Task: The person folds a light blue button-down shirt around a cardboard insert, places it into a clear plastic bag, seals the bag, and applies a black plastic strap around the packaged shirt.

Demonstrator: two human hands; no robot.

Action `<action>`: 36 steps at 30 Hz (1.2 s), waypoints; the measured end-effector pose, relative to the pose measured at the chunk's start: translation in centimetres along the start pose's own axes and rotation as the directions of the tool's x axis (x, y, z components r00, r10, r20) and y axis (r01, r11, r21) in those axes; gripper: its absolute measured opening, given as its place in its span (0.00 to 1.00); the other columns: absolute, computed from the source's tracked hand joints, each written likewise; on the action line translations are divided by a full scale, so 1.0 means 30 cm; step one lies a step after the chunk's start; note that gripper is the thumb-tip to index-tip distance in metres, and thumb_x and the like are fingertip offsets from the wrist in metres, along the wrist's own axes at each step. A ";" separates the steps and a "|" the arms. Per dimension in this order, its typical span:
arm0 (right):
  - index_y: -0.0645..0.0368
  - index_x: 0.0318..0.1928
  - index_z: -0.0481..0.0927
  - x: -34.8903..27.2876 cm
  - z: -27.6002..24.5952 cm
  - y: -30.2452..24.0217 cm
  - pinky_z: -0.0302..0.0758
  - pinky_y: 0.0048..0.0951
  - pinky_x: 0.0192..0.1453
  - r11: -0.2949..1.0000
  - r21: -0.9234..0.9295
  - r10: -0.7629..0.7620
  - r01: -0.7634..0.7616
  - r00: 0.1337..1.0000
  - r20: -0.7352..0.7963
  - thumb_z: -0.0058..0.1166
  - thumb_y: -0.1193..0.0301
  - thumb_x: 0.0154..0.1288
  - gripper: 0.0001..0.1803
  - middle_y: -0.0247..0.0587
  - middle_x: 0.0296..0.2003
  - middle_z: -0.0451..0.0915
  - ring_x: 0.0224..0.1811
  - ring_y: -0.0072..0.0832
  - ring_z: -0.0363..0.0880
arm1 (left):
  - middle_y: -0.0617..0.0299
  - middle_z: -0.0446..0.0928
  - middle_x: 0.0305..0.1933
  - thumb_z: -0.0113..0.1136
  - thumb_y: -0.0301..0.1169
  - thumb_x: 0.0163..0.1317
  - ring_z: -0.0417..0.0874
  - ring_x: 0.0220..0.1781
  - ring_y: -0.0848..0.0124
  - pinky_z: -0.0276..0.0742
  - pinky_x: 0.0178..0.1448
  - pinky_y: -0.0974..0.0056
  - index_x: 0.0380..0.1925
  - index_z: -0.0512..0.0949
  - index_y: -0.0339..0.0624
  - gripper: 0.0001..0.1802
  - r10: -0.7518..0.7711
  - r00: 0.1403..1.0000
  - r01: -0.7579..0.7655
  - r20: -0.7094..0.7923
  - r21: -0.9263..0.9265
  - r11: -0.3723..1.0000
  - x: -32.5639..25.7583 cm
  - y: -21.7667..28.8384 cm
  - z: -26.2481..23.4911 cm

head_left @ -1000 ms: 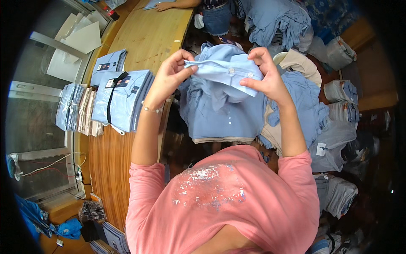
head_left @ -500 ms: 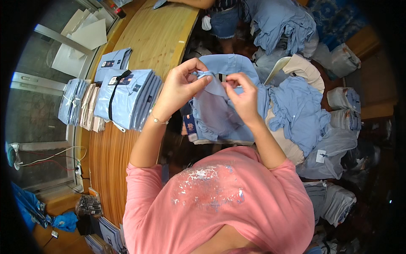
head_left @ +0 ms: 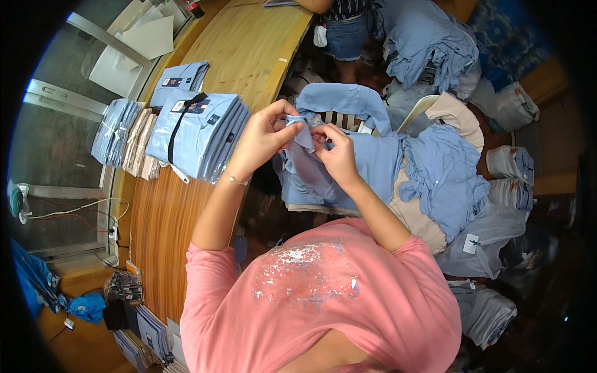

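While a pile of white paper sheets (head_left: 140,43) lies in the upper left of the frame, the long wooden table (head_left: 242,50) runs down from the top centre toward the lower left, and on it sit folded shirts: a small stack of blue and beige ones (head_left: 127,140) at the left edge, then a taller stack of light blue shirts (head_left: 196,133) bound with a dark strap. Just right of that stack, near the centre, the left hand (head_left: 264,140) has its thumb and fingertips pinched on a small fold of a light blue shirt (head_left: 336,168). Touching it from the right, the right hand (head_left: 336,152) pinches the same bit of cloth, fingers pressed together, knuckles facing up. That shirt is draped in the middle of the frame, above the person's pink top (head_left: 323,304). Further right, loose blue garments (head_left: 444,180) lie heaped over a beige one, and folded bundles (head_left: 510,165) sit at the right edge. At the top centre another person in denim shorts (head_left: 345,34) stands by the table.
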State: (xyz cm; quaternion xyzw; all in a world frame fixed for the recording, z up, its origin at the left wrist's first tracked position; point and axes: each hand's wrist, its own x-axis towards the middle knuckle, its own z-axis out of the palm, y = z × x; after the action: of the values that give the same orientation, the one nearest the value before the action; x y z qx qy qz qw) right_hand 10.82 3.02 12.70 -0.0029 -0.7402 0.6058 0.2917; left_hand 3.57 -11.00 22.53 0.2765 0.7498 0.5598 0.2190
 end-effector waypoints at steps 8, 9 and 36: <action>0.63 0.34 0.77 -0.015 0.023 0.105 0.70 0.23 0.37 0.974 0.156 0.147 -0.166 0.981 0.125 0.57 0.79 0.52 0.07 0.34 0.29 0.78 0.33 0.20 0.75 | 0.72 0.69 0.20 0.60 0.27 0.58 0.67 0.18 0.86 0.61 0.20 0.79 0.34 0.71 0.38 0.08 -0.065 0.997 0.067 0.032 -0.055 0.996 -0.019 -0.081 -0.008; 0.63 0.35 0.77 -0.016 0.005 0.124 0.70 0.22 0.37 0.955 0.214 0.177 -0.204 0.974 0.139 0.55 0.79 0.53 0.07 0.33 0.30 0.78 0.34 0.19 0.75 | 0.71 0.70 0.22 0.60 0.26 0.58 0.68 0.18 0.86 0.62 0.20 0.79 0.34 0.72 0.38 0.08 -0.070 0.997 0.071 0.023 -0.069 0.995 -0.015 -0.095 -0.016; 0.60 0.28 0.76 -0.340 -0.217 0.340 0.69 0.34 0.41 0.872 -0.448 0.029 0.196 0.894 0.448 0.60 0.74 0.50 0.06 0.38 0.27 0.75 0.33 0.36 0.72 | 0.60 0.80 0.30 0.65 0.26 0.50 0.77 0.26 0.74 0.71 0.30 0.71 0.32 0.81 0.37 0.09 -0.070 0.998 0.066 0.006 0.266 0.962 -0.196 -0.646 0.192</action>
State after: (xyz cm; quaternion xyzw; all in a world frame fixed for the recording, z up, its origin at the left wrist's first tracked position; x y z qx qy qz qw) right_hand 18.56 7.91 -0.20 0.0947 -0.9132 0.3732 0.1332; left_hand 8.39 -15.02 2.42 0.2818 0.8253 0.4444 0.2051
